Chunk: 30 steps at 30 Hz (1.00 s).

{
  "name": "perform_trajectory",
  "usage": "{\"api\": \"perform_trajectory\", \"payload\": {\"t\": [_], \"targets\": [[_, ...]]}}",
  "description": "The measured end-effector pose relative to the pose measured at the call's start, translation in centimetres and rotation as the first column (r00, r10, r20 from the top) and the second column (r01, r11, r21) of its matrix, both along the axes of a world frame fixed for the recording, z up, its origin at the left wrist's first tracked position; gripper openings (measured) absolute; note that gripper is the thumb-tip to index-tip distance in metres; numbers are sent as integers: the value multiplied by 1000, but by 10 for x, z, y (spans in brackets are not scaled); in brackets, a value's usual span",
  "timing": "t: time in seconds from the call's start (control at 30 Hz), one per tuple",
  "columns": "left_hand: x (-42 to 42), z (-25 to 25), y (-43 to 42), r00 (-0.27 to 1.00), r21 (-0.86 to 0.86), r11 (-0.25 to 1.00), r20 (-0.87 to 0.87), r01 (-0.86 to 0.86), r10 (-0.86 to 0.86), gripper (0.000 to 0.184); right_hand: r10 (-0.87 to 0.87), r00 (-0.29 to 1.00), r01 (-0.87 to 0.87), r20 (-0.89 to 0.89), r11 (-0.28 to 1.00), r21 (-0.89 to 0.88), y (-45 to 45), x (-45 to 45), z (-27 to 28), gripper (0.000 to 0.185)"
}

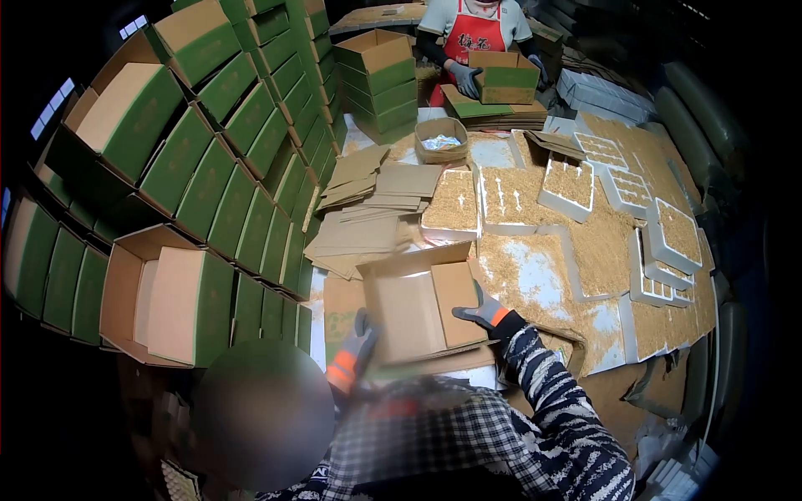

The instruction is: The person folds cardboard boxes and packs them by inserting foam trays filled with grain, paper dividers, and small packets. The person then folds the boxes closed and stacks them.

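Observation:
An open cardboard box (405,311) sits in front of me, tilted a little, with one brown flap (458,305) folded inside its right part. My right hand (484,311), in a grey glove with an orange cuff, grips the box's right side, with the thumb toward the flap. On the opposite side, my gloved left hand (361,338) is closed against the left wall; part of its fingers is hidden. Flat cardboard (341,309) lies under and beside the box. Beyond it are loose brown cardboard sheets (359,238).
Green boxes (200,159) are stacked high on the left, one open box (171,296) nearest me. White trays of sawdust-like material (510,200) cover the right of the table. Across it, a person in a red apron (474,37) holds a green box (503,79).

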<state>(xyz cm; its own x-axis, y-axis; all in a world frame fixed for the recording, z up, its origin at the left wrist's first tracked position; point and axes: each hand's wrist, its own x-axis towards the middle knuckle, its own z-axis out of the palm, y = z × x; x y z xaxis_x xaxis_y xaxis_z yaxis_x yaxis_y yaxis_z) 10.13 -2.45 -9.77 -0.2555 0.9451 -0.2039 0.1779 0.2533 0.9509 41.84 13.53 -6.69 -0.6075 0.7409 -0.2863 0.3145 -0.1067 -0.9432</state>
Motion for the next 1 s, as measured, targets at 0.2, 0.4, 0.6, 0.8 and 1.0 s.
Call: {"api": "perform_trajectory", "payload": {"t": [0.2, 0.4, 0.6, 0.8, 1.0], "targets": [[-13, -72, 1, 992, 105, 991, 101, -85, 75, 69, -91, 974, 115, -206, 988, 106, -22, -1, -9, 106], [4, 184, -51, 778, 336, 918, 626, -211, -50, 101, -230, 759, 207, -610, 972, -108, -48, -53, 117, 85], [-102, 276, -148, 732, 984, 95, 49, -154, 680, 53, -291, 617, -39, -731, 917, -398, -71, -114, 220, 59], [-342, 231, -209, 676, 845, 136, 307, -517, 670, 56, -90, 473, -59, -876, 989, -134, -112, -224, 304, 73], [-426, 132, -195, 760, 703, 395, 322, -591, 565, 52, -137, 553, 112, -822, 990, -90, -167, -378, 284, 108]]}}
